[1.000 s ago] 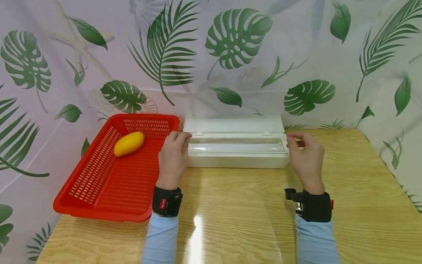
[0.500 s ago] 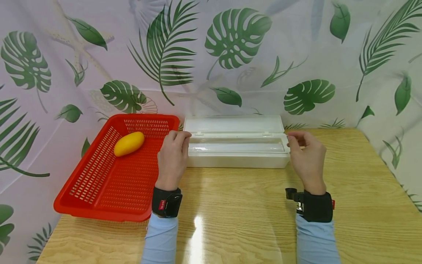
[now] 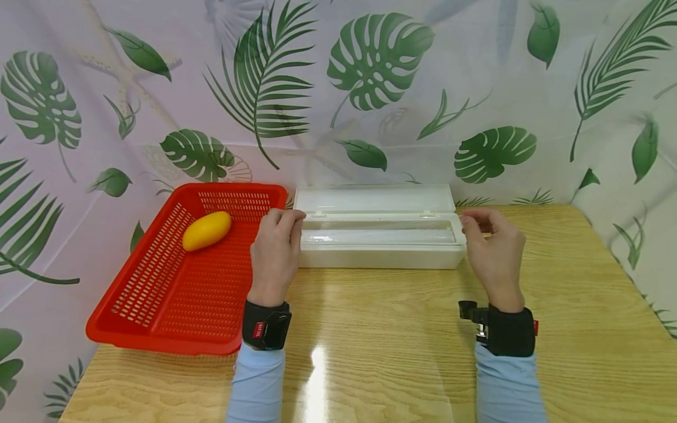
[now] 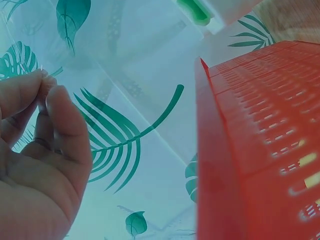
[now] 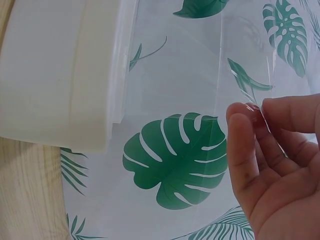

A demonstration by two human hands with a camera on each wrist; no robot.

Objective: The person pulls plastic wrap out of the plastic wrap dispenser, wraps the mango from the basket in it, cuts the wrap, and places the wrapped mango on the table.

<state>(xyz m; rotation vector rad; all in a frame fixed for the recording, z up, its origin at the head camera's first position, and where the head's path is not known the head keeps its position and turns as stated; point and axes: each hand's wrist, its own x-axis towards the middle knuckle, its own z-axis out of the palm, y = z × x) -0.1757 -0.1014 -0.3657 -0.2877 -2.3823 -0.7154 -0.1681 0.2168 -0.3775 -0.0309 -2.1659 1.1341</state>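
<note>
A long white cling film dispenser (image 3: 381, 258) stands at the back of the table with its lid (image 3: 374, 198) tipped back. Its roll of cling film (image 3: 378, 237) shows in the opening. At the left end, my left hand (image 3: 275, 258) pinches the clear film between thumb and fingertips; little of the film shows in the left wrist view. My right hand (image 3: 496, 255) pinches the other corner by the dispenser's right end. In the right wrist view, a creased strip of cling film (image 5: 245, 90) rises from those fingertips, apart from the dispenser's end.
To the left sits a red perforated plastic basket (image 3: 211, 346), its right side beside my left hand. A yellow mango (image 3: 207, 231) lies inside it. A leaf-patterned sheet (image 3: 423, 88) hangs right behind the dispenser, and the wooden table (image 3: 381, 341) runs beneath everything.
My right hand has shifted very slightly right and my left hand slightly left, both still pinching the film. The dispenser and basket stay put.
</note>
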